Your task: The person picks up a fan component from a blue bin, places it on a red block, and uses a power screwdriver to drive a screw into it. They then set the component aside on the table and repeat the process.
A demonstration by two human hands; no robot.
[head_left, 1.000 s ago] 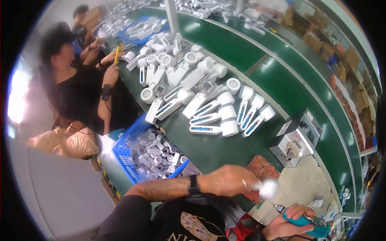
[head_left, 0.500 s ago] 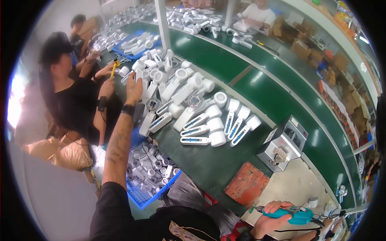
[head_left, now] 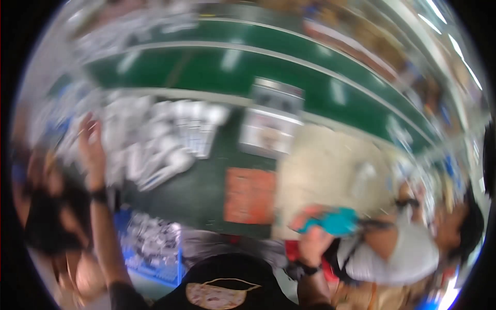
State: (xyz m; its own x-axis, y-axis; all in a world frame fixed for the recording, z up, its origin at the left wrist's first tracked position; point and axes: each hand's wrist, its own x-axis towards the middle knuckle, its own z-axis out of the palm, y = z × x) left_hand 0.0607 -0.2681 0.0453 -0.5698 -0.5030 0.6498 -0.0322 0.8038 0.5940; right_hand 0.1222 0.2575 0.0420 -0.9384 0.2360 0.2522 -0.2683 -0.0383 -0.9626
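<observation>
My right hand point(head_left: 314, 243) grips a teal electric screwdriver point(head_left: 336, 222) beside the pale board, near a red square block point(head_left: 250, 196). At the far left, my left hand point(head_left: 93, 152) is stretched over the pile of white plastic units point(head_left: 124, 124), each with a round head and a handle. Motion smears its fingers, so whether it holds a unit cannot be made out. A few units with blue strips in their handles point(head_left: 195, 135) lie in a row at the pile's right end.
A boxy silver device point(head_left: 273, 121) stands behind the red block. Beyond it runs a green conveyor point(head_left: 217, 67). A blue crate point(head_left: 155, 271) of grey-white parts is below the table edge. Co-workers sit close by, at left point(head_left: 57, 206) and right point(head_left: 395, 248).
The whole view has swung to the right and blurred, so the bench and pile sit further left. My left arm stays out over the pile; the screwdriver remains in my right hand.
</observation>
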